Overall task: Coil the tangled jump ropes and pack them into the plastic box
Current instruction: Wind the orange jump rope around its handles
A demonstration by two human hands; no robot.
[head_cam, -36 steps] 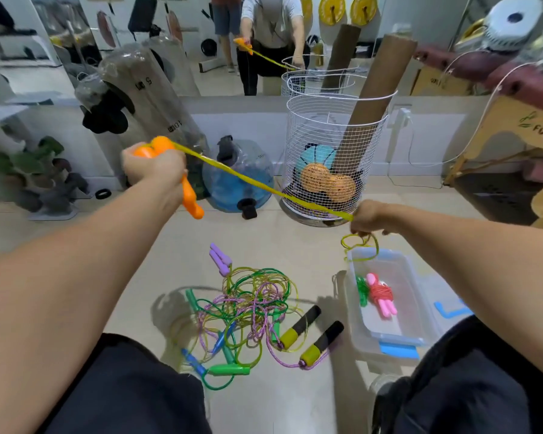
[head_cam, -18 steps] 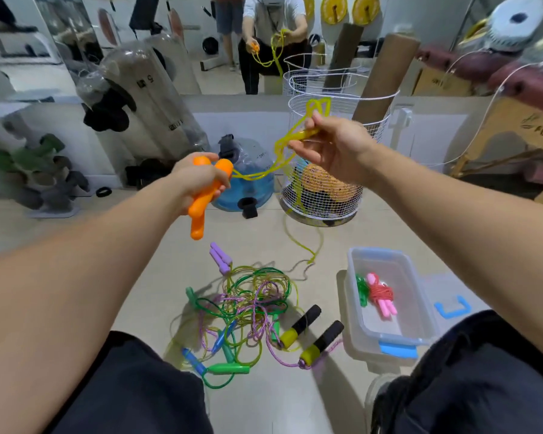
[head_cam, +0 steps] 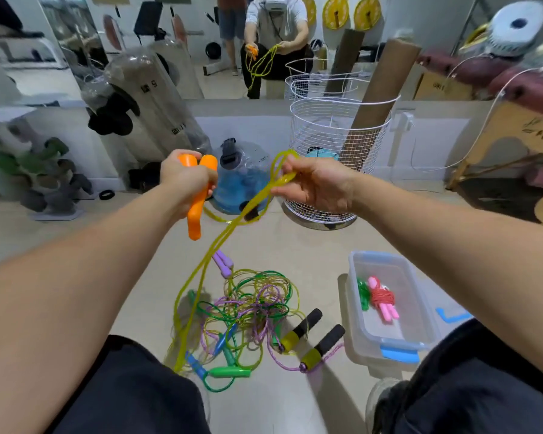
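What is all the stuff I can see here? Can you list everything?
yellow rope: one, yellow-green, hanging from both hands to the floor
orange handles: two, orange, in the left hand
tangled ropes: several, green, purple, yellow, on the floor
black-and-yellow handles: two, beside the tangle
plastic box: one, clear with blue clips, on the right
coiled ropes: two, pink and green, inside the box
wire basket: one, white, behind the hands
left hand: grips the handles
right hand: pinches a rope loop
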